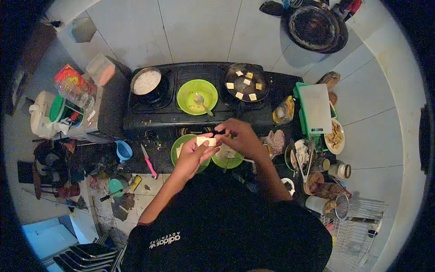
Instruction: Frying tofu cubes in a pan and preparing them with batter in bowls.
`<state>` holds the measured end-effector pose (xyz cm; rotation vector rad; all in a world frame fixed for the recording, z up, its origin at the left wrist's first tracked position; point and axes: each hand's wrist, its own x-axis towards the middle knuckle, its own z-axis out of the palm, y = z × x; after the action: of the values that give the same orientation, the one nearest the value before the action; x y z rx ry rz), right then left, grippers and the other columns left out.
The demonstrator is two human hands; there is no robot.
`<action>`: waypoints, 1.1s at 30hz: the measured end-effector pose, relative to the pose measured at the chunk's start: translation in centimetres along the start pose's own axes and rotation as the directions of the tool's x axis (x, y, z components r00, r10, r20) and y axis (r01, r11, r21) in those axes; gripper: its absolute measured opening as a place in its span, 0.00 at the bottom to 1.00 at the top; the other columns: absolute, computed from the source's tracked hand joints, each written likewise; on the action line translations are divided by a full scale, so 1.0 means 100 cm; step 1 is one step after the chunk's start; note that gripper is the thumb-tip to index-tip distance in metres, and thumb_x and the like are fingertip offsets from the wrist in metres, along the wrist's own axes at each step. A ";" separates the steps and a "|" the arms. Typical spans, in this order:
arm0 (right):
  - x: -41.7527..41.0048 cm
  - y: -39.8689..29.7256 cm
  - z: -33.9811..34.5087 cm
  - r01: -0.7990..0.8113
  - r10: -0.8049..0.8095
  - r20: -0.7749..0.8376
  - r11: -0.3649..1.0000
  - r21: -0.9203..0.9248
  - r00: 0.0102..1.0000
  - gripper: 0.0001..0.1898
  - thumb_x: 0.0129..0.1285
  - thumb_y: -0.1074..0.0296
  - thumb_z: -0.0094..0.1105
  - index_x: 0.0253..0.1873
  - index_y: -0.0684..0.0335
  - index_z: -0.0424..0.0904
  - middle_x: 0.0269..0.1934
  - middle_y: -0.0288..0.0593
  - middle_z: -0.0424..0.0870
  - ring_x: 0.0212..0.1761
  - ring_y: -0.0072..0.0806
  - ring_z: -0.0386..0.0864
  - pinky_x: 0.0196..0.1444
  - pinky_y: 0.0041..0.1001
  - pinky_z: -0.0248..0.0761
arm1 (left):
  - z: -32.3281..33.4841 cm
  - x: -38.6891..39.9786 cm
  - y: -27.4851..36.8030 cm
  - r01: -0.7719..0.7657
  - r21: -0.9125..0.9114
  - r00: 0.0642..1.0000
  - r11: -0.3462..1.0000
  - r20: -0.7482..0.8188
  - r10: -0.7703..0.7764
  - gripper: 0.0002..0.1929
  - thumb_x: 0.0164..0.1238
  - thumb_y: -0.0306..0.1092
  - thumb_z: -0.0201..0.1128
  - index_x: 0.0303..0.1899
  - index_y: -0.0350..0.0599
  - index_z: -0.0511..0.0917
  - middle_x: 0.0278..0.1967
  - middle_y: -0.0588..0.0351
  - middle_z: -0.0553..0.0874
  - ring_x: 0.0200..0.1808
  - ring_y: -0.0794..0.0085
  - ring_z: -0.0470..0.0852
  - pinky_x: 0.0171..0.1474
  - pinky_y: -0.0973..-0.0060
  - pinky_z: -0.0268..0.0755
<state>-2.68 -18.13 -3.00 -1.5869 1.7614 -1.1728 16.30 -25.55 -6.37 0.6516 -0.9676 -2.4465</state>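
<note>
In my left hand point(194, 153) I hold pale, flat square pieces of food point(206, 141), pinched between thumb and fingers. Beside it, my right hand point(238, 136) is raised with bent fingers close to the pieces; whether its fingertips touch anything is unclear. Under my left hand is a green bowl point(175, 149) with more pale pieces, partly hidden. A second green bowl point(228, 163) with a whitish mixture and a fork point(238, 156) lies below my right hand. On the stove's right burner, a dark frying pan point(238, 76) has several small pale squares spread in it.
A lime-green bowl point(190, 107) with a spoon stands mid-stove, and a pan of white contents point(146, 81) on the left burner. A pink-handled knife point(148, 161) lies on the left counter. At right are a white cutting board point(316, 108) and a plate of food point(334, 136).
</note>
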 end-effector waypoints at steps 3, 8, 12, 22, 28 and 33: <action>-0.008 0.002 0.011 0.031 -0.030 0.041 0.999 -0.019 0.999 0.09 0.59 0.67 0.70 0.43 0.63 0.85 0.36 0.40 0.83 0.34 0.26 0.81 0.36 0.26 0.74 | 0.001 0.004 -0.003 -0.016 0.053 1.000 0.998 -0.016 0.016 0.17 0.77 0.26 0.51 0.62 0.26 0.67 0.53 0.42 0.81 0.54 0.61 0.83 0.63 0.69 0.77; -0.020 0.001 0.018 -0.011 0.011 -0.010 1.000 -0.010 1.000 0.10 0.57 0.67 0.68 0.43 0.61 0.85 0.38 0.46 0.83 0.40 0.41 0.82 0.45 0.34 0.76 | 0.005 0.006 -0.001 0.008 0.084 0.998 0.996 -0.057 -0.004 0.17 0.76 0.25 0.53 0.60 0.27 0.68 0.52 0.44 0.81 0.53 0.64 0.84 0.62 0.70 0.77; -0.025 0.000 0.022 0.095 -0.117 -0.092 0.972 -0.213 0.989 0.08 0.58 0.72 0.69 0.43 0.60 0.85 0.39 0.42 0.83 0.42 0.36 0.82 0.45 0.32 0.77 | 0.001 0.010 -0.006 -0.005 0.040 0.999 0.999 -0.047 0.007 0.16 0.76 0.25 0.53 0.59 0.27 0.70 0.52 0.45 0.81 0.53 0.65 0.83 0.63 0.69 0.76; -0.028 -0.008 0.029 0.159 -0.211 -0.174 0.950 -0.270 0.962 0.08 0.58 0.71 0.69 0.43 0.60 0.82 0.41 0.44 0.83 0.44 0.41 0.81 0.45 0.34 0.77 | -0.002 0.007 -0.003 0.007 -0.073 1.000 0.997 -0.013 -0.008 0.16 0.77 0.25 0.50 0.60 0.26 0.69 0.54 0.42 0.81 0.56 0.62 0.83 0.65 0.67 0.74; -0.024 -0.022 0.019 -0.015 0.007 -0.235 0.999 -0.033 0.972 0.06 0.60 0.70 0.69 0.41 0.63 0.85 0.37 0.42 0.86 0.37 0.29 0.83 0.42 0.27 0.76 | -0.007 0.005 -0.002 -0.031 -0.093 0.999 0.995 -0.037 0.027 0.16 0.77 0.26 0.51 0.60 0.27 0.69 0.54 0.40 0.81 0.56 0.59 0.83 0.65 0.66 0.74; 0.004 -0.016 -0.026 0.003 0.046 -0.436 0.994 0.111 0.899 0.10 0.61 0.67 0.70 0.44 0.64 0.86 0.35 0.35 0.87 0.35 0.16 0.79 0.38 0.22 0.73 | -0.006 0.001 -0.002 -0.051 -0.100 0.998 0.994 -0.052 0.046 0.15 0.76 0.26 0.53 0.59 0.29 0.69 0.54 0.39 0.81 0.55 0.59 0.84 0.63 0.66 0.76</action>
<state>-4.04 -17.70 -0.28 -1.3036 1.9353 -1.6890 16.56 -25.81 -6.93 0.6433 -0.8246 -2.4080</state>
